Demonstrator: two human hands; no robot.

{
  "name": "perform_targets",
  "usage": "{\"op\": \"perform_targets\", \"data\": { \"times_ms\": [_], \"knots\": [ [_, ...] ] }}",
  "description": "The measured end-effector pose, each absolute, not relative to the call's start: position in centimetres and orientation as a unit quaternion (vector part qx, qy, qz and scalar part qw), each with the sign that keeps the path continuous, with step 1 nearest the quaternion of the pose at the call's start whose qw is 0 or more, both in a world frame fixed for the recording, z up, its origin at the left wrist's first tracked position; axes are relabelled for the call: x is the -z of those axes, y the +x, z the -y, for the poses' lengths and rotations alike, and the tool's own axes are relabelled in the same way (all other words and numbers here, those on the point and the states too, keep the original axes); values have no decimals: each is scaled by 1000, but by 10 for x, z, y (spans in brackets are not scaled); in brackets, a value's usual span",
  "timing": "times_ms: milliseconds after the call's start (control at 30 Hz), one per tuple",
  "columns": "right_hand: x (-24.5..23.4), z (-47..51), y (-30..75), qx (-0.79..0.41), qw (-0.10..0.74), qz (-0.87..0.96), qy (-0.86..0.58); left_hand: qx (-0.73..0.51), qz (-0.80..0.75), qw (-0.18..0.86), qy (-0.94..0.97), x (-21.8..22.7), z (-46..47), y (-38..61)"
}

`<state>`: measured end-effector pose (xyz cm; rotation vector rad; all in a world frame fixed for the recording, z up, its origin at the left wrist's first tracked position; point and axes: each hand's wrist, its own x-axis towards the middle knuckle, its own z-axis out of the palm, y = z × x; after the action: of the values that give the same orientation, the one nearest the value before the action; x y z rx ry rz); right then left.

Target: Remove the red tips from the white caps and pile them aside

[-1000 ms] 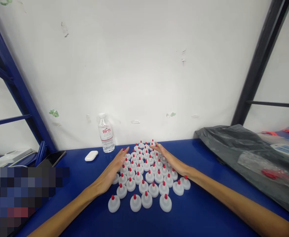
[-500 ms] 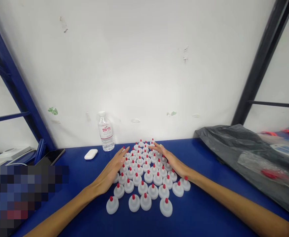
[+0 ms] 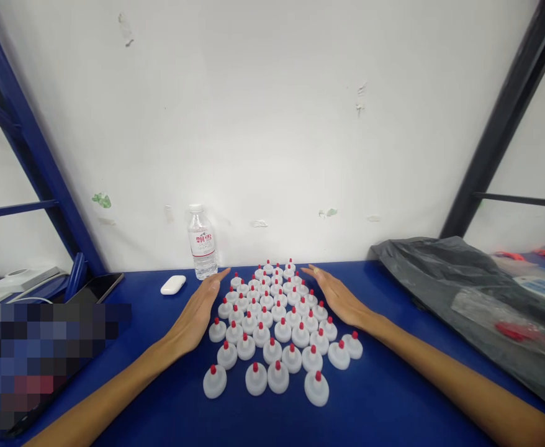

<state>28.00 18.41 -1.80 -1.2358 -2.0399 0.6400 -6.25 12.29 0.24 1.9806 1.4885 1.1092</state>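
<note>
Several white plastic nozzle caps with red tips (image 3: 283, 329) stand upright on the blue table (image 3: 263, 422), packed close in the middle and looser toward the front. My left hand (image 3: 197, 315) is held on edge along the left side of the group, fingers stretched out and pointing at the wall, holding nothing. Along the right side, my right hand (image 3: 340, 296) is likewise on edge with straight fingers, its palm facing the caps. A narrow gap shows between each hand and most of the caps nearest it.
A water bottle (image 3: 202, 242) and a white earbud case (image 3: 173, 285) stand left of my left hand. A dark grey plastic bag (image 3: 421, 273) lies at the right, with a clear packet (image 3: 509, 323) holding something red. A phone-like black device (image 3: 98, 290) lies far left. The wall (image 3: 272, 124) closes the back.
Both hands have drawn outward, away from the caps, the left one to the left and the right one to the right. More of the outer caps now shows. The view has shifted slightly.
</note>
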Motion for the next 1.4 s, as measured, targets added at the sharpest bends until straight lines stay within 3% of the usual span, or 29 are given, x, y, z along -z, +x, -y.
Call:
{"op": "perform_targets", "data": {
  "times_ms": [367,667,1000,1400],
  "knots": [
    [20,-180,274,-216,271,812,-470,-281,-616,165,717,12,-126,-64],
    [20,-179,275,-213,295,816,-450,-269,-612,147,729,16,-130,-71],
    [24,-182,275,-189,269,829,-452,-251,-603,148,743,13,-127,-70],
    [14,-179,269,-117,332,824,-444,-281,-585,135,749,10,-129,-67]
  ]
}}
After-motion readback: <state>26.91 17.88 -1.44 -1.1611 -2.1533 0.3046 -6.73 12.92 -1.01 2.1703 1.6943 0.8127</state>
